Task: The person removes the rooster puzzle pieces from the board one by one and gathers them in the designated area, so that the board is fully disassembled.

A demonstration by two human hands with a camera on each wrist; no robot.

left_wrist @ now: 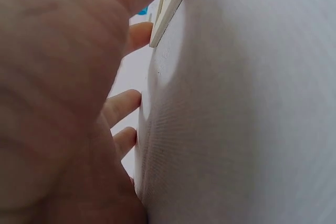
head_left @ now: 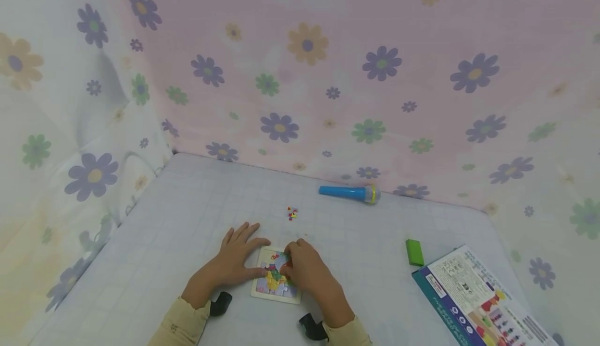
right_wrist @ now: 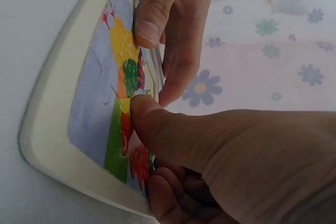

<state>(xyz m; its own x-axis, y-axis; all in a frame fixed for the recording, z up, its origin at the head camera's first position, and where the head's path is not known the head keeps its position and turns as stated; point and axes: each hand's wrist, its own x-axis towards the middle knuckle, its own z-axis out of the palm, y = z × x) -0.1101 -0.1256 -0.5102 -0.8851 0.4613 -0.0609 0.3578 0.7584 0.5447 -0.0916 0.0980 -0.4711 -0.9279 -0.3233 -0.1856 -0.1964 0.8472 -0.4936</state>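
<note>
A jigsaw puzzle (head_left: 273, 286) with a colourful cartoon picture lies in a pale tray frame (head_left: 275, 299) at the front middle of the table. My left hand (head_left: 236, 260) is spread flat beside it, the thumb over the tray's left part and the fingers reaching past the far left corner. From the right, my right hand (head_left: 307, 268) bends over the upper right of the picture. In the right wrist view its thumb (right_wrist: 147, 111) presses on the picture and its curled fingers (right_wrist: 163, 192) sit at the tray's edge, around a red-patterned puzzle piece (right_wrist: 137, 163).
A small loose puzzle piece (head_left: 292, 213) lies beyond the tray. Farther back is a blue toy microphone (head_left: 344, 193) by the flowered cloth wall. On the right are a green block (head_left: 414, 252) and a printed box (head_left: 473, 288).
</note>
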